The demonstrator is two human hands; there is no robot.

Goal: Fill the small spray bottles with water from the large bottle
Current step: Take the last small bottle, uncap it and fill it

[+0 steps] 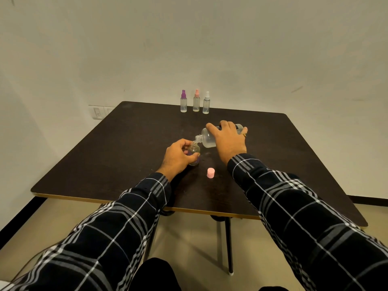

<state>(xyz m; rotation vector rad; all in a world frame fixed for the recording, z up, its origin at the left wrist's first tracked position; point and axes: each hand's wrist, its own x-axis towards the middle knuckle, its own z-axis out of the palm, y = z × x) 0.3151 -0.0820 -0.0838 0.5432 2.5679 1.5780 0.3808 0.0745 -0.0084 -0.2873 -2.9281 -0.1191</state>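
Note:
My right hand (pixel 227 139) grips the large clear bottle (pixel 206 139), tipped on its side with its open neck pointing left and down. Its mouth sits right over the open neck of a small clear bottle (pixel 194 151). My left hand (pixel 178 156) holds that small bottle upright on the dark table (pixel 126 143); something purple shows under my fingers at its base. A pink cap (pixel 210 172) stands on the table nearer to me, between my forearms.
Three small spray bottles stand in a row at the table's far edge: purple-topped (pixel 183 102), pink-topped (pixel 196 101) and white-topped (pixel 206 103). A pale wall is behind them. The table's front edge runs under my forearms.

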